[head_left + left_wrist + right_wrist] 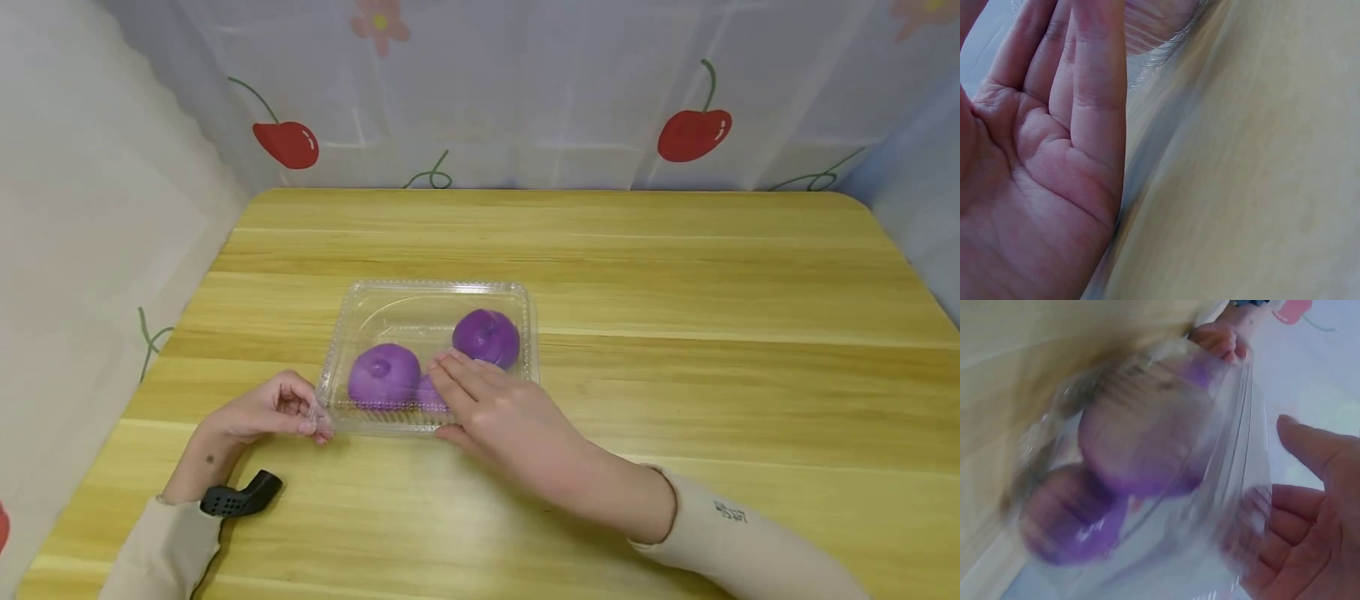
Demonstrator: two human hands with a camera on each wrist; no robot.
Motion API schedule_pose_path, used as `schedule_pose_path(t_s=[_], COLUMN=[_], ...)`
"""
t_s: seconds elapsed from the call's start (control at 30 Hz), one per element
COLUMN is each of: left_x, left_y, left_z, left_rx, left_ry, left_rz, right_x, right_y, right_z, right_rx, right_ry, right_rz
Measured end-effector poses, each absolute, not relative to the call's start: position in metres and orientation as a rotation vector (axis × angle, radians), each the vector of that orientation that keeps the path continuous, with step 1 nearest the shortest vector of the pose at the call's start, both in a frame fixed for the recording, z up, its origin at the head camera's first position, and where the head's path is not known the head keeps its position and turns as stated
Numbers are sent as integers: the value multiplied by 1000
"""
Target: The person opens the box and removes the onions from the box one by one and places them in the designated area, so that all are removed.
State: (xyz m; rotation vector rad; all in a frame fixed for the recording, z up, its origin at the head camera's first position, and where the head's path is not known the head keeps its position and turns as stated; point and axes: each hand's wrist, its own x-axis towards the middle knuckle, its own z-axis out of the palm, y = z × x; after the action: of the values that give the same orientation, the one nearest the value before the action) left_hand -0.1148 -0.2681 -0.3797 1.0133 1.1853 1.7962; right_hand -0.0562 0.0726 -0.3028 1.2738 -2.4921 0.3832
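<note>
Plastic, thin and see-through, makes up the clear container (442, 287) in front of you, which lies on the bench (712, 375) left of the middle. Expect it to be light and springy, the walls likely to buckle under a hard squeeze and the smooth faces likely to slip. Its ribbed rim looks stiffest, so your best hold is probably there or at a corner, with the other palm spread flat on top. Inside sit rounded purple pieces: a left piece (385, 377), a right piece (486, 337) and a third (431, 396) partly hidden by your hand. They look smooth and may be soft or dent easily; the pictures cannot settle it, and they may roll if you tilt the container

Your left hand (281, 406) pinches the near left corner between thumb and fingers. Your right hand (506, 417) lies over the near right part of the top, its fingers straight and side by side, thumb apart from them near the front edge

You have most bench to the right; the left edge is closer, and a curtain (525, 100) hangs along the far edge
</note>
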Motion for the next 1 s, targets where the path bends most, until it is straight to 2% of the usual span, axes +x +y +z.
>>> schedule_pose_path(t_s=[0.2,0.47,1.0], left_x=[-116,-117,-117], left_y=[-268,-268,-267], left_z=[-380,-381,-379], left_rx=[1029,1027,1023], left_ry=[1179,1176,1159], left_rz=[1788,1790,1787], right_x=[-62,-69,-78], right_y=[103,135,153], right_z=[-302,-311,-323], right_rx=[1317,1461,1673], right_ry=[-2489,-2367,-2419], right_rz=[623,670,707])
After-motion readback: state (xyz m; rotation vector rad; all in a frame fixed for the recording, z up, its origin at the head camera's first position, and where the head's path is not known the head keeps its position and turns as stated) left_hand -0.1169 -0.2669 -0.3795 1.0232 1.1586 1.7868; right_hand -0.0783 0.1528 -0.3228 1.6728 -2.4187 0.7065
